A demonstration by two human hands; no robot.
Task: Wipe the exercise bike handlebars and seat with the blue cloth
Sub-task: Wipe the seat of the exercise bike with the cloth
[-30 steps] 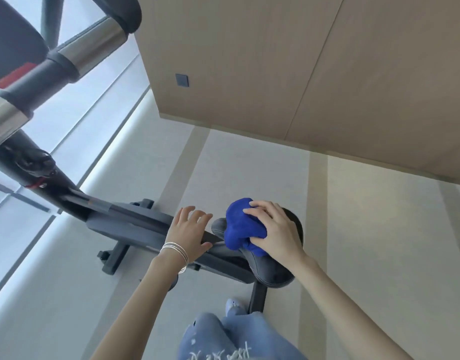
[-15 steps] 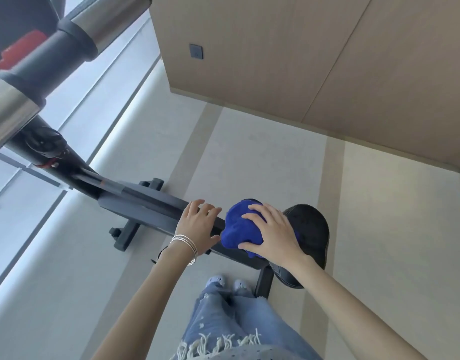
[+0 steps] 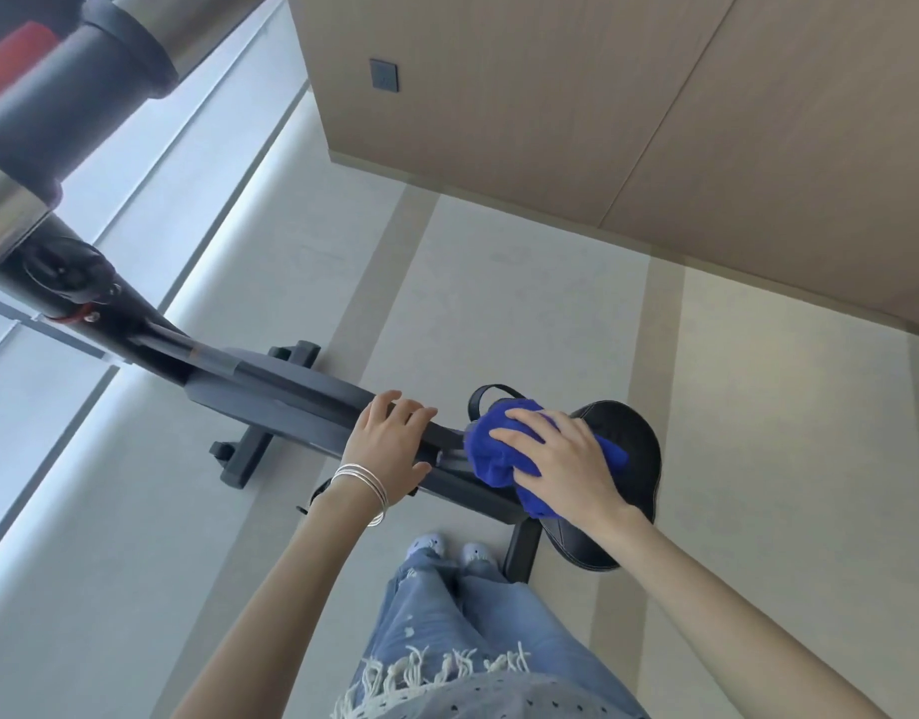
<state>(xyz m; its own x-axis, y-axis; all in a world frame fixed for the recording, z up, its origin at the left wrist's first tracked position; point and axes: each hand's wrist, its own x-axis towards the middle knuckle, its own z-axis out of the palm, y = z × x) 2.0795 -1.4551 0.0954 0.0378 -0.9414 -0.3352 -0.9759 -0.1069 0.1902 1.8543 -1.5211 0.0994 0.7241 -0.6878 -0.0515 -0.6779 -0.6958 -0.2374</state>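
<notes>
The bunched blue cloth (image 3: pixel 491 454) lies on the front end of the black bike seat (image 3: pixel 631 443), low and right of centre. My right hand (image 3: pixel 563 461) presses down on the cloth with fingers spread over it. My left hand (image 3: pixel 390 438), with thin silver bangles on the wrist, rests on the dark grey frame bar (image 3: pixel 291 402) just left of the seat, fingers curled over its top edge. The handlebar (image 3: pixel 47 111), black foam with silver metal sections, fills the top left corner close to the camera.
A wooden panelled wall (image 3: pixel 628 96) with a small grey socket (image 3: pixel 384 75) runs across the top right. A bright window strip (image 3: pixel 151 199) is on the left. The bike's black foot bar (image 3: pixel 249 448) rests on the pale floor. My jeans (image 3: pixel 472 625) and shoes are below.
The view has tilted, so the bike sits further right and more of the seat's rear shows. My right hand has slid the cloth toward the seat's front end. My left hand stays on the frame.
</notes>
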